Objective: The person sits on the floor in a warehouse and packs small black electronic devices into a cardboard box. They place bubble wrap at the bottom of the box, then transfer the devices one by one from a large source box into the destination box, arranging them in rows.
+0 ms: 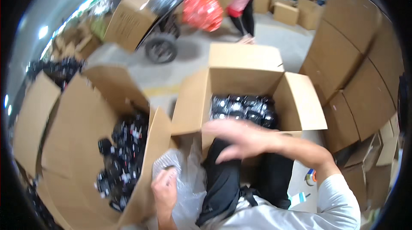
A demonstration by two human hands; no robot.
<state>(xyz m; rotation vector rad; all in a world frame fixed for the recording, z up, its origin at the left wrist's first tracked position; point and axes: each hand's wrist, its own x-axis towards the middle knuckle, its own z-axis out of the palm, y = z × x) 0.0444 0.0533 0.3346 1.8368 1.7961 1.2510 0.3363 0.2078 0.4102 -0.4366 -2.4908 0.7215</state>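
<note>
The clear plastic wrap [192, 189] is located at the lower centre of the frame, between the left-hand carton [77, 131] and the person's dark trousers [221, 178]. Its upper part has a ribbed or bubbled surface; the lower part hangs in loose folds.

The left hand [165, 189] is positioned at the lower centre-left, forearm rising from the lower edge. Its fingers are curled closed, grasping the wrap near its upper part.

The right hand [240, 138] is positioned at the centre of the frame, above the thighs. The forearm extends leftward from a bent elbow at the lower right. The grip is released: fingers extended to the left, thumb apart and lower. The hand is blurred and overlaps the near edge of the centre carton [244, 56].

The centre carton stands with flaps spread and contains rows of black items in clear wrapping [244, 108]. The left-hand carton contains loose black items [124, 157]; its near side wall stands between these items and the left hand.

Stacked cartons [343, 54] form a barrier along the right of the frame. At the upper centre, a wheeled cart [161, 49], a red bag [201, 12] and another person [245, 5] occupy the floor beyond the cartons.
</note>
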